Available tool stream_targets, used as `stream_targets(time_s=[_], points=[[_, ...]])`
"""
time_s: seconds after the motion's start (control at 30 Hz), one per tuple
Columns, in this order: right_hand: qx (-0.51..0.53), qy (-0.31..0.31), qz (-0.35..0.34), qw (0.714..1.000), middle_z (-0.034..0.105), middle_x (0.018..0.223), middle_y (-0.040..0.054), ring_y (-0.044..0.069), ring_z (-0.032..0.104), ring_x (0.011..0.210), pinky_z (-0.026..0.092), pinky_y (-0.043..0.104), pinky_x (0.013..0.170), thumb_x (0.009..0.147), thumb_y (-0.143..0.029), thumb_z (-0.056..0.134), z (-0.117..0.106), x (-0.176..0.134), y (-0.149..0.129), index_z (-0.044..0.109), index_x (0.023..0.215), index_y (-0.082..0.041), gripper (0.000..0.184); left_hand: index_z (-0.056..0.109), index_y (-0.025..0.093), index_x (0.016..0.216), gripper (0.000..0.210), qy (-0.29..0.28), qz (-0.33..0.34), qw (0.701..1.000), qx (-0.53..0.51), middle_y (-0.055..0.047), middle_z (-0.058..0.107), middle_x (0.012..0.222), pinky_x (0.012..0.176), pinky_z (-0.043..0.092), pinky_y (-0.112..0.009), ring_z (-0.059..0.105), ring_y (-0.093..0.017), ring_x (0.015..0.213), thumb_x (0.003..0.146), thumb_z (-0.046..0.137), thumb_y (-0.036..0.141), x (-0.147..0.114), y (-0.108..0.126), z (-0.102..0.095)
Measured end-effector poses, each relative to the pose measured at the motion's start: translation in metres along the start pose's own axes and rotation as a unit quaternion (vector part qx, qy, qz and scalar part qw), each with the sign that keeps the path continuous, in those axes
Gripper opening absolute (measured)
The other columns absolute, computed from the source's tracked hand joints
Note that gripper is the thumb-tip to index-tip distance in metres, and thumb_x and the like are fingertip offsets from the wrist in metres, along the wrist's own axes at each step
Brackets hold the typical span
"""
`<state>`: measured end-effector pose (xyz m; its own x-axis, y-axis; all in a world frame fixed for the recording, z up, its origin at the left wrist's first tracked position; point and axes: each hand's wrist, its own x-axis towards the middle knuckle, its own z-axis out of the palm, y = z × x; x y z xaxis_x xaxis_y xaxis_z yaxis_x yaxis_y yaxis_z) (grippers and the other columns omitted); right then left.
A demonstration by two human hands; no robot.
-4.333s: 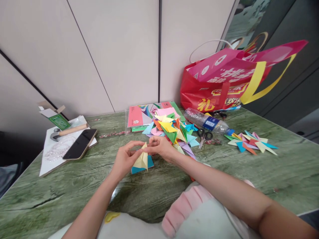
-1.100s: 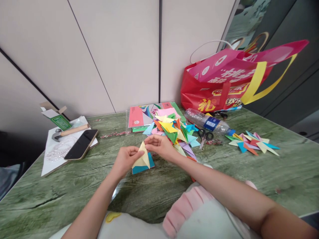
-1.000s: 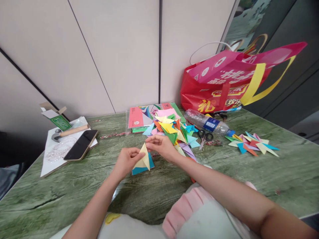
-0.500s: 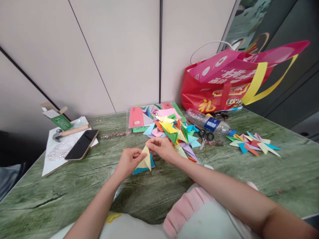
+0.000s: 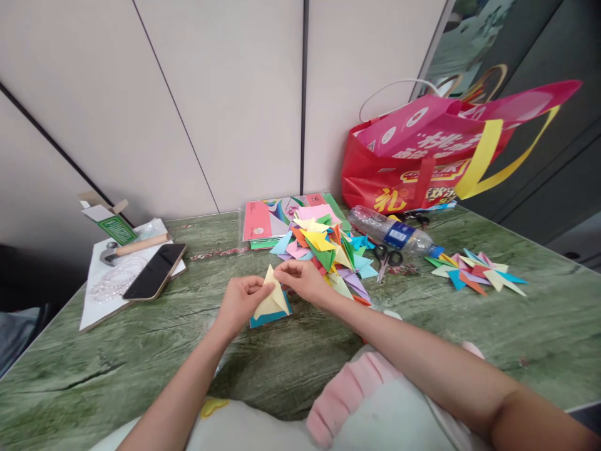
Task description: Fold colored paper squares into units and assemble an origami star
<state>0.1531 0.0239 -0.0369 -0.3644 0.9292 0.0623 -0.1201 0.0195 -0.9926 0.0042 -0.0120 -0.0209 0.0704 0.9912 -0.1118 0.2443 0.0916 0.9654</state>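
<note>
A folded piece of pale yellow origami paper (image 5: pixel 272 300) points upward between my hands, above a blue sheet of paper (image 5: pixel 271 318) on the table. My left hand (image 5: pixel 244 300) pinches its left side between thumb and fingers. From the right, my right hand (image 5: pixel 300 279) has its fingers closed on the paper's right edge near the top. Just beyond my right hand lies a heap of folded paper pieces (image 5: pixel 322 241) in many colours.
Behind the heap lies a paper pack (image 5: pixel 257 220). Scissors (image 5: pixel 387 258), a plastic bottle (image 5: pixel 399 230), more folded pieces (image 5: pixel 479 270) and a red bag (image 5: pixel 399 163) are to the right. At left, a phone (image 5: pixel 154 272) and a hammer (image 5: pixel 136 246) rest on a white board (image 5: pixel 89 313).
The pale yellow paper has turned, showing a broader triangular face with its tip uncovered. My right hand's fingers have slid slightly down from that tip.
</note>
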Motion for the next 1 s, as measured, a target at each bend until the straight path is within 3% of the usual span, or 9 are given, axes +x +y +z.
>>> stream_targets(time_s=[0.23,0.4,0.57,0.73,0.83,1.0], points=[[-0.066,-0.004,-0.029,0.997,0.053,0.059,-0.0028,0.007,0.047,0.051,0.039,0.021,0.052,0.067,-0.023,0.055,-0.002,-0.001,-0.004,0.055,0.064,-0.014,0.010,0.062,0.013,0.064,0.021,-0.045,0.022,0.999,0.019,0.000,0.063,0.056,0.046,0.040,-0.020,0.055,-0.012,0.051,0.060,0.067,0.033,-0.001,0.005,0.003],[-0.097,-0.051,-0.022,0.994,0.052,0.056,-0.0031,0.007,0.046,0.051,0.038,0.020,0.052,0.067,-0.024,0.055,-0.003,-0.002,-0.003,0.057,0.064,-0.013,0.012,0.062,0.016,0.073,0.025,0.051,0.051,0.997,0.011,-0.001,0.064,0.068,0.055,0.048,-0.024,0.059,-0.014,0.062,0.062,0.065,0.038,-0.001,0.011,0.000],[-0.105,-0.077,-0.006,0.992,0.052,0.054,-0.0036,0.007,0.046,0.050,0.036,0.019,0.050,0.065,-0.022,0.056,0.000,-0.003,-0.003,0.056,0.061,-0.013,0.010,0.061,0.014,0.063,0.024,0.030,0.058,0.997,0.031,-0.001,0.060,0.056,0.048,0.046,-0.023,0.055,-0.013,0.052,0.063,0.063,0.038,0.000,0.008,0.000],[-0.103,-0.053,-0.002,0.993,0.050,0.051,-0.0046,0.006,0.044,0.047,0.035,0.017,0.046,0.063,-0.017,0.053,0.001,-0.003,-0.003,0.053,0.056,-0.014,0.007,0.059,0.013,0.060,0.023,0.062,0.048,0.997,-0.002,0.000,0.059,0.053,0.048,0.045,-0.023,0.054,-0.012,0.051,0.061,0.065,0.036,0.000,0.006,0.005],[-0.085,-0.051,0.019,0.995,0.050,0.049,-0.0048,0.006,0.044,0.046,0.036,0.018,0.046,0.062,-0.016,0.052,0.001,-0.004,-0.001,0.053,0.054,-0.015,0.007,0.059,0.013,0.060,0.023,0.114,0.054,0.992,-0.028,0.001,0.058,0.053,0.048,0.043,-0.021,0.052,-0.011,0.050,0.059,0.066,0.035,0.004,0.005,-0.006],[-0.042,-0.064,0.061,0.995,0.057,0.055,-0.0014,0.009,0.051,0.051,0.044,0.021,0.052,0.062,-0.021,0.056,0.002,-0.003,0.002,0.055,0.057,-0.015,0.009,0.058,0.013,0.062,0.026,0.275,0.065,0.950,-0.134,0.003,0.057,0.054,0.048,0.042,-0.020,0.050,-0.009,0.048,0.054,0.068,0.036,0.015,0.008,-0.039]])
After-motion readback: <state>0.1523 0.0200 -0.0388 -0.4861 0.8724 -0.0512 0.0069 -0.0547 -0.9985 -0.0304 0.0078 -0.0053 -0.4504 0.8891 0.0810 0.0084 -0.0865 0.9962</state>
